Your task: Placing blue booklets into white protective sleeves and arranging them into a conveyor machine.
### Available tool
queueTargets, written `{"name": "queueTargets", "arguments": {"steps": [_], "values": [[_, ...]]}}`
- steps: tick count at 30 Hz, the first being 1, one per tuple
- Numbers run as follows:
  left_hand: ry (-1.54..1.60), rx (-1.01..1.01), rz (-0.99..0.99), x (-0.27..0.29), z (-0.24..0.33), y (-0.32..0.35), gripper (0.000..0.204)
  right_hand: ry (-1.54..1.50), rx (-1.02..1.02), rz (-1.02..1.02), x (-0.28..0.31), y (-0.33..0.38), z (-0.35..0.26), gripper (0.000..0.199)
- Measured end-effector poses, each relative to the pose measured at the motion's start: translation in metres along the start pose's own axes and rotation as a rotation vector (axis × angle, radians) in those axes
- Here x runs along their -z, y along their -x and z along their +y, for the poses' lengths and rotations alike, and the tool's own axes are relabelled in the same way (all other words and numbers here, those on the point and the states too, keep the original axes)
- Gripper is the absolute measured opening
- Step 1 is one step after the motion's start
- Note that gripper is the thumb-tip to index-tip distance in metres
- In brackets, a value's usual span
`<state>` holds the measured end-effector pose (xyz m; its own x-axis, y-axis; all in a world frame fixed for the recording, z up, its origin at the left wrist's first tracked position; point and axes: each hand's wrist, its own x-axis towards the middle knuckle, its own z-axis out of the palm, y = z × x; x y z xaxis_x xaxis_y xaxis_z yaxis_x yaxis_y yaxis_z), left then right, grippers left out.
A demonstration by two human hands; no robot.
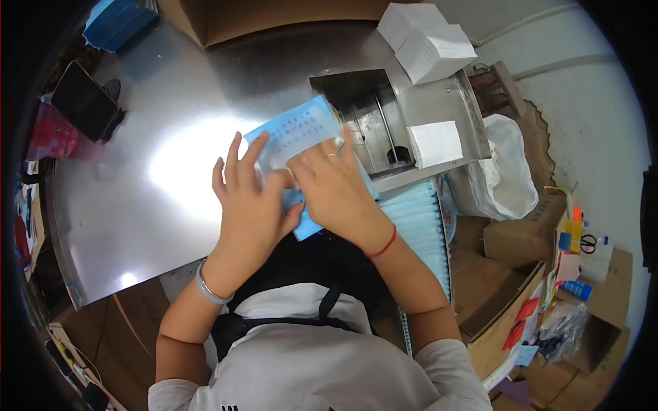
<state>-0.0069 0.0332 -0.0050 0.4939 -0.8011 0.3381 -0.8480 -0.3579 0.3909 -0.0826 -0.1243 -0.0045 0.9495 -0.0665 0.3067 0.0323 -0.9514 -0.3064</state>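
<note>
In front of me, at the near edge of the metal table, a blue packet [299, 131] lies tilted under both hands. It has a clear, shiny plastic sleeve with dark print. At its left side is my left hand [250, 195], with thumb and forefinger closed on the packet and the other fingers spread upward. My right hand [336, 195] reaches across the packet, its fingers bent over the plastic and partly blurred. It wears a ring and a red cord at the wrist. The packet's lower corner shows between the hands, above my lap; its middle is hidden.
The metal table [130, 219] has a rectangular opening [360, 96] with rods, right of the packet. White paper stacks [439, 55] and a white sheet [435, 144] lie beyond. Pale blue stacked packets [418, 226] stand right. A phone [86, 99] stands left; cardboard boxes [507, 294] sit lower right.
</note>
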Motion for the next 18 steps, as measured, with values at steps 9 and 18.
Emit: {"name": "queueTargets", "arguments": {"steps": [9, 18], "values": [[-0.045, -0.138, -0.246, 0.006, 0.001, -0.009, 0.055, 0.406, -0.477, 0.389, 0.03, 0.052, 0.071, 0.02], [-0.201, -0.05, -0.274, 0.014, 0.013, -0.038, 0.059, 0.222, -0.417, 0.245, 0.06, 0.064, 0.092, 0.027]]}}
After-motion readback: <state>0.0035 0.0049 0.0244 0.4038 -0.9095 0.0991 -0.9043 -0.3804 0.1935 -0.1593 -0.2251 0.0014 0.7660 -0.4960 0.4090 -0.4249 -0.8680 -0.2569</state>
